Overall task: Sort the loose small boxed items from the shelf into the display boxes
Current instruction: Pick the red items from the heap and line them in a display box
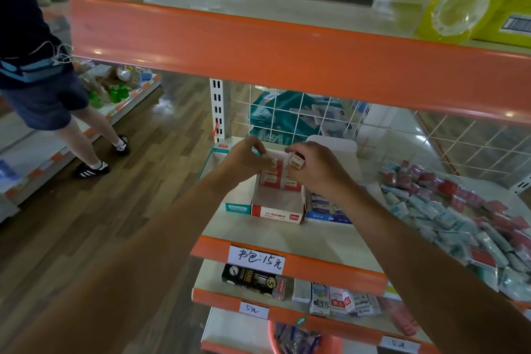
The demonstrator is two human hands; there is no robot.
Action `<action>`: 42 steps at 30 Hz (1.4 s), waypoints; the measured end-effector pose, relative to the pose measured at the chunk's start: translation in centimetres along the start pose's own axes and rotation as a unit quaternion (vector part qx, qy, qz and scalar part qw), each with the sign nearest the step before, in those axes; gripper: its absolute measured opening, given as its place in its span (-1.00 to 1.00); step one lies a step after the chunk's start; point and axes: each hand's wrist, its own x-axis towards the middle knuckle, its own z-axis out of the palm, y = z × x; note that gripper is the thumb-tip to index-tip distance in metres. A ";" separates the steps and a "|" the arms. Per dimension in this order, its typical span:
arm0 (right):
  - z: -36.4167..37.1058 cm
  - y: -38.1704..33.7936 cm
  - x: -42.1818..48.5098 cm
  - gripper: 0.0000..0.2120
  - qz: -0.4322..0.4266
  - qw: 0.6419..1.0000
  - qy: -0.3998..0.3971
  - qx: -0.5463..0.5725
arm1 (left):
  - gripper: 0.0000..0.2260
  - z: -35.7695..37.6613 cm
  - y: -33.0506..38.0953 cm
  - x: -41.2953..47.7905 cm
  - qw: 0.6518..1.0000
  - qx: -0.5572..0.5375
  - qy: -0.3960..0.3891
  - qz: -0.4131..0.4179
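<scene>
Your two hands meet over the red display box (277, 211), which stands near the front edge of the shelf (287, 233), towards its left end. Your right hand (317, 171) is curled round a small box (296, 163), pinched between thumb and fingertips just above the display box's back half. A few red-and-white packs (275, 179) already stand together there. Your left hand (247, 158) pinches a white piece (274, 154) at the rear of the red display box; you cannot tell whether it is a flap of that box or another item. The two hands are nearly touching. A teal display box (234, 207) stands against the red one on its left side, at the shelf's left edge, and a blue display box (327, 214) stands just beside it on the right. The loose pile (459, 215) of red and teal small boxes lies spread over the right part of the shelf, well apart from your hands. Another person (43, 80) stands on the wooden floor (129, 210) off to the left
</scene>
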 end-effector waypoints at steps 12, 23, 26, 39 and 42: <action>1.6 -0.6 0.4 -0.61 0.049 0.976 -0.155 -0.141 | -0.64 -0.4 -0.4 0.3 0.970 0.206 -0.089 0.088; 0.8 -1.7 0.5 -0.74 0.057 0.960 -0.189 -0.197 | -0.64 0.4 -1.1 0.5 0.935 0.312 -0.098 0.136; 0.7 -1.8 0.6 -0.76 0.067 0.956 -0.210 -0.192 | -0.64 0.2 -1.2 0.4 0.934 0.313 -0.113 0.132; 1.7 -1.7 0.3 -0.69 0.068 0.954 -0.188 -0.225 | -0.69 2.0 -1.8 0.1 0.845 0.493 -0.045 0.204; 1.6 -1.5 0.1 -0.73 0.080 0.956 -0.186 -0.214 | -0.67 2.2 -1.7 -0.1 0.850 0.483 -0.051 0.203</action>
